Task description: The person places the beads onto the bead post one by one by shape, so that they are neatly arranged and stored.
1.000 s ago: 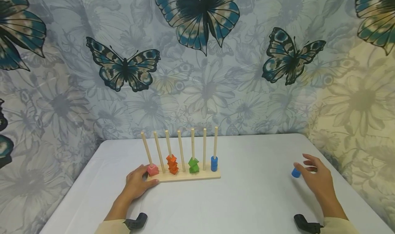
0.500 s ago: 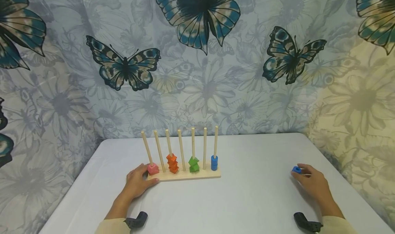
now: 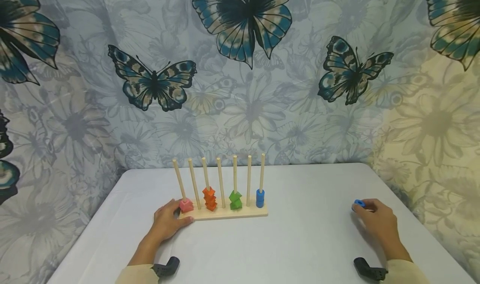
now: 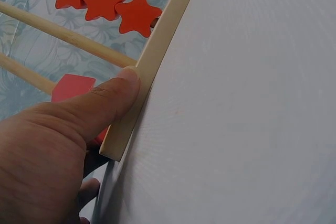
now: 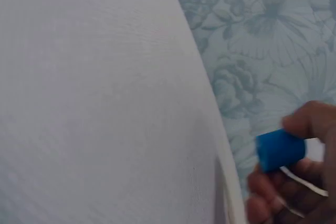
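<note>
A wooden peg stacker (image 3: pixel 240 216) with several upright pegs stands on the white table. My left hand (image 3: pixel 166 222) grips its left end. In the left wrist view the thumb (image 4: pixel 113 95) lies along the base's front edge, while most of the other fingers are hidden. Pink pieces (image 3: pixel 186 205), orange stars (image 3: pixel 210 199), green pieces (image 3: pixel 235 200) and blue cylinders (image 3: pixel 260 198) sit on separate pegs. Far to the right, my right hand (image 3: pixel 378 221) pinches a blue cylinder bead (image 5: pixel 281 149) between thumb and fingers, above the table; its hole shows in the head view.
The white table (image 3: pixel 300 242) spans the space between the two hands. Its right edge runs close by the right hand. Behind it hangs a cloth backdrop (image 3: pixel 255 121) printed with flowers and butterflies. Dark devices (image 3: pixel 166 268) are strapped at both wrists.
The right hand has closed its fingers round the blue cylinder bead and turned it so its holed end faces up toward the head camera. The left hand stays on the peg stacker.
</note>
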Available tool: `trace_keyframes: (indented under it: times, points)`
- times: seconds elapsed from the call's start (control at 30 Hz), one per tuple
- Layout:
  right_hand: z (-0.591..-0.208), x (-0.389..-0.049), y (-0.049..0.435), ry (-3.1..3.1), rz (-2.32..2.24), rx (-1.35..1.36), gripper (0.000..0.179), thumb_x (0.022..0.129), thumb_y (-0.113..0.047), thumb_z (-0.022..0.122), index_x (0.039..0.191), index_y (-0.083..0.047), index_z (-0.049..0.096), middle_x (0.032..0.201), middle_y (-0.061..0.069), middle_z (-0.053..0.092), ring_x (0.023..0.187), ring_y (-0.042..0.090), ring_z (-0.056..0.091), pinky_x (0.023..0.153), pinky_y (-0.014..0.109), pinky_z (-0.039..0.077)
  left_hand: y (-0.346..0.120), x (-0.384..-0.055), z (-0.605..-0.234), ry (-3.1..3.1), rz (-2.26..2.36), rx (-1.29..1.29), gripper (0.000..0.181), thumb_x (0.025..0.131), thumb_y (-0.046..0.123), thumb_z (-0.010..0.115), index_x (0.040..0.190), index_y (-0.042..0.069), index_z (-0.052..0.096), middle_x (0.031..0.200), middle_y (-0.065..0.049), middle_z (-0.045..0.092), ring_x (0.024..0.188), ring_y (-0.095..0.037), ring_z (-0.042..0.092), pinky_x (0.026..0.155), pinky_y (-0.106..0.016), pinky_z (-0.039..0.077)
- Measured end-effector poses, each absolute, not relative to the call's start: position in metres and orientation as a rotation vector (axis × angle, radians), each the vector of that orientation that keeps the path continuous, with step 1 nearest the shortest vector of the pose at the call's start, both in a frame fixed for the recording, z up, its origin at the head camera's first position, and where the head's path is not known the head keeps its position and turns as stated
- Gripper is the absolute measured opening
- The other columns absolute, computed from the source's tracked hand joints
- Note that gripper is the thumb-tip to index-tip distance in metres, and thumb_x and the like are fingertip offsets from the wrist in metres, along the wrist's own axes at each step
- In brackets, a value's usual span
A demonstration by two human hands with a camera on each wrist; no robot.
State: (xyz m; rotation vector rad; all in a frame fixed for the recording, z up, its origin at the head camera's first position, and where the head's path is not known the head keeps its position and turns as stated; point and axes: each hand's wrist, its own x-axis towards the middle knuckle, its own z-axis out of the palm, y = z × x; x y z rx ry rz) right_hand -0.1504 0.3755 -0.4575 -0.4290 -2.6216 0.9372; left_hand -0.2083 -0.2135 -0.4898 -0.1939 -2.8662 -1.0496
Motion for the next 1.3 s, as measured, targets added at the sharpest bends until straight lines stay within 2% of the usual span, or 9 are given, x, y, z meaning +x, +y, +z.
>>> trace_keyframes:
  times: [0.2,0.4,0.53,0.67,0.83,1.1,1.3]
  points:
    - [-0.429,-0.151,0.358,-2.524,0.989,-0.352,0.046,0.091,-0.041,0.065,0.112,-0.001,0.062,0.097,0.014,0.069,0.072,-0.001,0.055,0.057,0.027,0.046,-0.211,-0.208,-0.489,-2.868,-1.043,-0.191,0.075,0.076,0.039,0.082,0.132,-0.002,0.055,0.138,-0.028,0.047,0.136,-0.043,0.029,0.108,-0.058,0.011]
    - [-0.396,-0.152,0.333,-2.452,1.120,-0.199,0.045,0.090,-0.037,0.068,0.115,0.000,0.062,0.099,0.010,0.068,0.078,-0.010,0.055,0.062,0.016,0.047,-0.212,-0.207,-0.489,-2.876,-1.045,-0.186,0.076,0.076,0.040,0.082,0.133,-0.002,0.055,0.138,-0.029,0.046,0.136,-0.043,0.029,0.108,-0.057,0.010]
    - [-0.378,-0.153,0.317,-2.395,1.172,-0.094,0.043,0.090,-0.034,0.069,0.116,0.000,0.062,0.096,-0.001,0.068,0.081,-0.010,0.058,0.066,0.013,0.048,-0.213,-0.208,-0.490,-2.881,-1.043,-0.191,0.076,0.076,0.041,0.081,0.133,-0.002,0.054,0.138,-0.028,0.046,0.137,-0.042,0.028,0.108,-0.057,0.010]
    - [-0.360,-0.153,0.300,-2.360,1.226,0.004,0.042,0.090,-0.031,0.070,0.116,0.000,0.062,0.096,-0.006,0.067,0.083,-0.006,0.062,0.069,0.014,0.050,-0.213,-0.208,-0.491,-2.883,-1.041,-0.187,0.076,0.076,0.041,0.081,0.133,-0.002,0.054,0.138,-0.027,0.046,0.137,-0.042,0.027,0.108,-0.057,0.010]
    - [-0.343,-0.157,0.282,-2.323,1.255,0.106,0.038,0.089,-0.026,0.071,0.115,0.001,0.063,0.097,-0.004,0.068,0.085,-0.002,0.063,0.071,0.014,0.050,-0.212,-0.207,-0.490,-2.887,-1.046,-0.177,0.076,0.076,0.041,0.081,0.133,-0.002,0.054,0.138,-0.027,0.046,0.137,-0.042,0.027,0.108,-0.058,0.010]
    - [-0.328,-0.171,0.253,-2.257,1.248,0.290,0.031,0.088,-0.016,0.073,0.111,0.002,0.066,0.098,0.011,0.069,0.083,0.002,0.065,0.072,0.015,0.051,-0.211,-0.206,-0.489,-2.891,-1.027,-0.181,0.076,0.077,0.040,0.081,0.133,-0.002,0.054,0.138,-0.027,0.047,0.137,-0.042,0.027,0.108,-0.058,0.010]
    - [-0.319,-0.181,0.233,-2.241,1.261,0.386,0.030,0.088,-0.015,0.073,0.112,0.001,0.067,0.098,0.011,0.069,0.085,0.004,0.064,0.075,0.016,0.051,-0.211,-0.206,-0.488,-2.886,-1.032,-0.180,0.076,0.076,0.039,0.081,0.133,-0.002,0.054,0.138,-0.027,0.047,0.137,-0.042,0.027,0.108,-0.058,0.010]
